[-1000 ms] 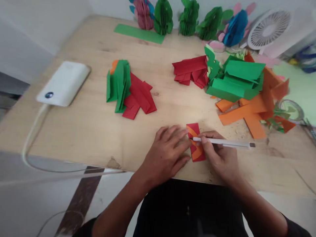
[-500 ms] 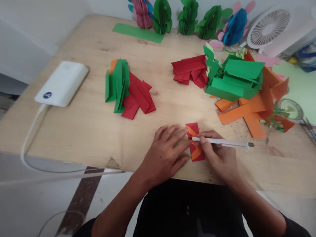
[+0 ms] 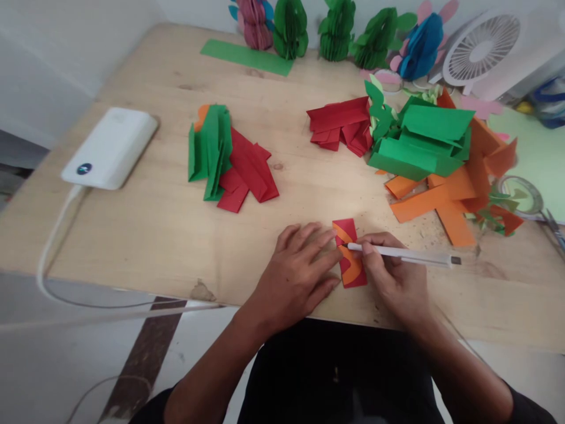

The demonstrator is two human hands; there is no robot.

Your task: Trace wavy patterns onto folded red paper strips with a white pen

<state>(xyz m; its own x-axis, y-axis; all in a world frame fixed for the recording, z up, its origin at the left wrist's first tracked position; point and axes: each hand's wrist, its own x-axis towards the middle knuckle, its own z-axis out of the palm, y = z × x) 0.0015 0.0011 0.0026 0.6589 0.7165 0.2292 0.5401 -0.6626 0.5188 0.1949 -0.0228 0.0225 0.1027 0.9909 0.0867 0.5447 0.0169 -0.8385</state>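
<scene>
Pointing leftward, a white pen slants crosswise, tip at red paper.
The right hand's narrow grip holds the pen; the left hand lies flattened, fingertips at the paper, which runs lengthwise from the bench's near side under an orange cutout.

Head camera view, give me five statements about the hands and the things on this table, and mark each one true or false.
1. The right hand holds a slim white pen. True.
2. The left hand lies on the white boxy device with rounded corners. False: it is at the left edge of the small red paper piece with orange curves.
3. A white cable runs from that device. True.
4. The round white fan stands at the table's left end. False: it stands at the back right.
5. The flat green paper strip lies near the table's back edge. True.
</scene>
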